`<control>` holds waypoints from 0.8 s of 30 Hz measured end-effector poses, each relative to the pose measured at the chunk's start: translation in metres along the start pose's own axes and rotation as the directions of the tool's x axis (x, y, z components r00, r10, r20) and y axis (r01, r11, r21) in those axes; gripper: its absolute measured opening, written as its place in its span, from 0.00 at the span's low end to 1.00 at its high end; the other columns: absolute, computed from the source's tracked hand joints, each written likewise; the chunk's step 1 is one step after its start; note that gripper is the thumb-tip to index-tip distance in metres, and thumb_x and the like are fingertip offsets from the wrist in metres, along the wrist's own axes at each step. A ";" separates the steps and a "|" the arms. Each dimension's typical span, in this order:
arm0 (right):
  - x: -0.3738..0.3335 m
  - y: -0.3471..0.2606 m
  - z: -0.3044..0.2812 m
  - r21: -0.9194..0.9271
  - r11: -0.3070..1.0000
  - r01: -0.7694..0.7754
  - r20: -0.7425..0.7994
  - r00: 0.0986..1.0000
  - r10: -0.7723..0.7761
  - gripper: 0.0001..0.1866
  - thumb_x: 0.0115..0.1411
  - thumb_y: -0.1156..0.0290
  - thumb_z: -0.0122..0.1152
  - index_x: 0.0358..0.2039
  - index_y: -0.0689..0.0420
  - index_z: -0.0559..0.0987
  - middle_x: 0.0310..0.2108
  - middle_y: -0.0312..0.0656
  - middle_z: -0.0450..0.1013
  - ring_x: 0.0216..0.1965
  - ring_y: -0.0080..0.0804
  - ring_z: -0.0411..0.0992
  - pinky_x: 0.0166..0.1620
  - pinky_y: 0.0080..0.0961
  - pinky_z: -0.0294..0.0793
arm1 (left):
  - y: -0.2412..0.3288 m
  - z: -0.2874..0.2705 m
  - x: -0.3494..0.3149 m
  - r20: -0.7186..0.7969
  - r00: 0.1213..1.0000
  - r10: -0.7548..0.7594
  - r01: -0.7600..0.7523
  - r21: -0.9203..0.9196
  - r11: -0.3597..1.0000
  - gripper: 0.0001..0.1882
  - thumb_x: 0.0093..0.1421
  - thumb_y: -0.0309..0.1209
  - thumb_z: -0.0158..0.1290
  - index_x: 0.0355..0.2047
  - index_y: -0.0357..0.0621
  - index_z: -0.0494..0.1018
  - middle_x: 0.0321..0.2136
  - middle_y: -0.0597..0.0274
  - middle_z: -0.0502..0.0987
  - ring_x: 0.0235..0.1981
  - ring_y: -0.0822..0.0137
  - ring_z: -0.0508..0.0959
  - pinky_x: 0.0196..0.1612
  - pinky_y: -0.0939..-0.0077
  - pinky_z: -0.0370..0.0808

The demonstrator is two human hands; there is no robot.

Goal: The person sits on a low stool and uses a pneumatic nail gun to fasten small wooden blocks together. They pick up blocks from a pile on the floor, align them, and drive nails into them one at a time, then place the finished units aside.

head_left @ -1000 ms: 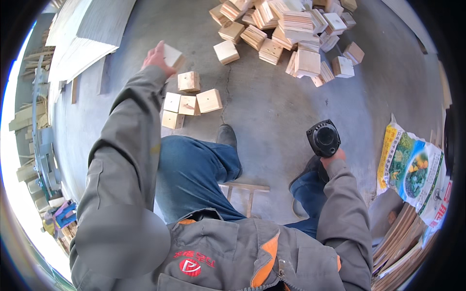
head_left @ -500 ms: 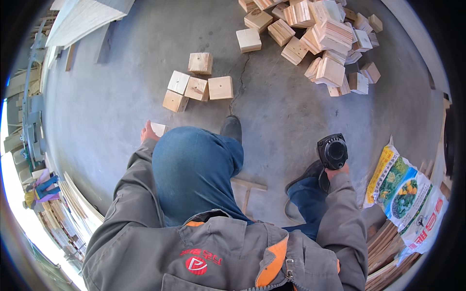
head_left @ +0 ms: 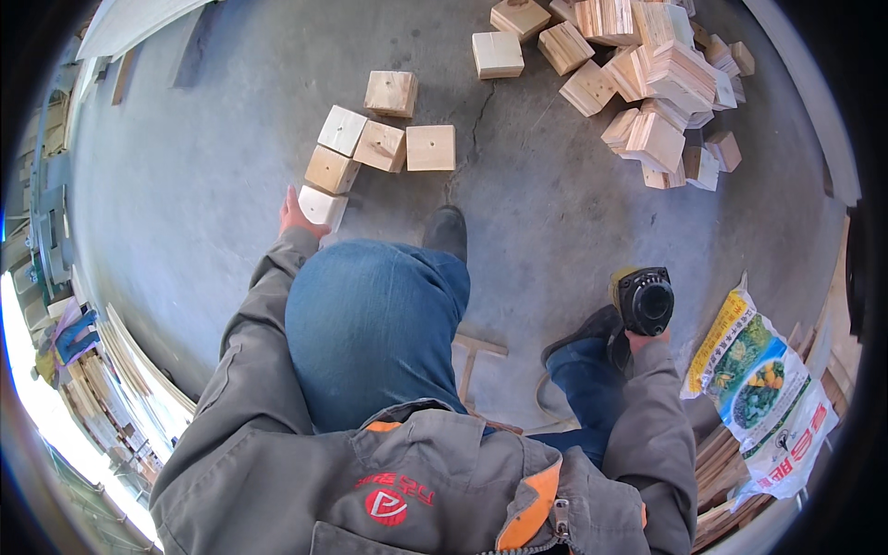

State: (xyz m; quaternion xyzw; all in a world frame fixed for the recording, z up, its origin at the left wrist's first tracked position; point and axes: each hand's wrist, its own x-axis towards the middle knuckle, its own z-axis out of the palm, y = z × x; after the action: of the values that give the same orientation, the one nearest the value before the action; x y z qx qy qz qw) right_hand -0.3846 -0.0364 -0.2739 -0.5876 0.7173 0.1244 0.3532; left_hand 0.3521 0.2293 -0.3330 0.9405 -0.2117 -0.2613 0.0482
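My left hand [head_left: 298, 218] is around the near left side of a pale wooden block [head_left: 322, 208], its fingers along one side and the thumb at the near edge. That block sits on the floor against a browner block [head_left: 331, 170], at the end of a small cluster. Others in the cluster are a white-topped block [head_left: 341, 130], a middle block [head_left: 380, 146], a far block [head_left: 391, 93] and a right block [head_left: 431, 148]. Small dark marks show on several tops. Over by my right foot, my right hand [head_left: 646, 340] grips a nail gun [head_left: 645, 301], its round black cap facing up.
A large heap of wooden blocks [head_left: 655, 139] lies at the far right, with a single block [head_left: 498, 55] to its left. A printed plastic sack [head_left: 763, 393] rests on timber strips at the right. My knee [head_left: 375, 314] and shoes stand between my hands. Stacked boards [head_left: 139, 370] line the left.
My left hand has moved the pale block forward and slightly right, up against the cluster. My right hand has shifted slightly right and nearer, still holding the nail gun. The view has shifted a little.
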 end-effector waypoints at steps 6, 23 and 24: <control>-0.006 0.004 -0.001 -0.036 0.997 0.070 -0.019 0.997 -0.071 0.45 0.43 0.66 0.82 0.63 0.56 0.71 0.59 0.45 0.75 0.62 0.39 0.72 0.66 0.34 0.70 | -0.007 0.013 -0.011 -0.051 0.999 -0.006 0.005 -0.018 1.000 0.71 0.37 0.36 0.77 0.76 0.48 0.42 0.70 0.42 0.55 0.72 0.46 0.57 0.73 0.59 0.60; -0.031 -0.051 -0.014 -0.105 0.993 0.047 -0.090 0.994 -0.057 0.18 0.58 0.57 0.63 0.45 0.50 0.85 0.45 0.52 0.81 0.52 0.56 0.76 0.53 0.43 0.78 | 0.146 -0.057 0.045 -0.204 0.784 0.587 -0.545 0.228 0.807 0.40 0.48 0.33 0.67 0.62 0.41 0.68 0.58 0.43 0.71 0.61 0.44 0.70 0.64 0.56 0.69; -0.036 -0.061 -0.022 -0.086 0.996 0.016 -0.093 0.995 -0.024 0.18 0.58 0.57 0.63 0.45 0.51 0.84 0.46 0.53 0.81 0.52 0.56 0.76 0.54 0.43 0.78 | 0.173 -0.066 0.054 -0.188 0.751 0.633 -0.591 0.237 0.771 0.37 0.48 0.33 0.67 0.61 0.40 0.70 0.57 0.43 0.72 0.61 0.44 0.71 0.64 0.56 0.70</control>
State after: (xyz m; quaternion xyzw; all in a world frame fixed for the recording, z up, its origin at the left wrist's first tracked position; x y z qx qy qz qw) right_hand -0.3338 -0.0392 -0.2207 -0.6144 0.7213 0.1238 0.2949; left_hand 0.3632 0.0488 -0.2664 0.8449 -0.5212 -0.0886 0.0817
